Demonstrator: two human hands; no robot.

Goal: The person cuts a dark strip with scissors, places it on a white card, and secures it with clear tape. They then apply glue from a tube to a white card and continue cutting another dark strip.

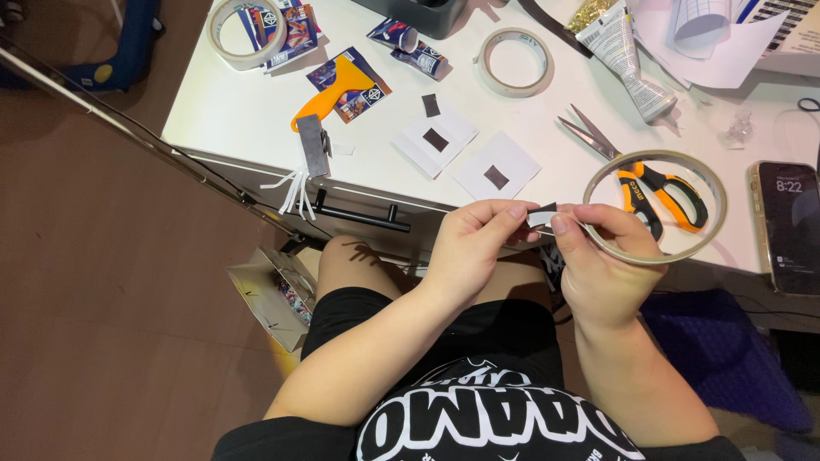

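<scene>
My left hand (475, 241) and my right hand (600, 266) meet in front of the white table's (248, 119) near edge. Between the fingertips of both hands sits a small dark square piece (541, 213) with a strip of pale tape on it. A thin, nearly used-up tape ring (656, 207) hangs around my right hand's fingers, its tape end leading to the piece. Orange-and-black scissors (636, 173) lie on the table just behind the ring.
Two white cards with dark squares (436, 139) (496, 177), two tape rolls (513, 61) (246, 32), an orange scraper (329, 107), a tube (628, 60), wrappers and a phone (787, 224) lie on the table. A paper bag (275, 294) stands on the floor by my knee.
</scene>
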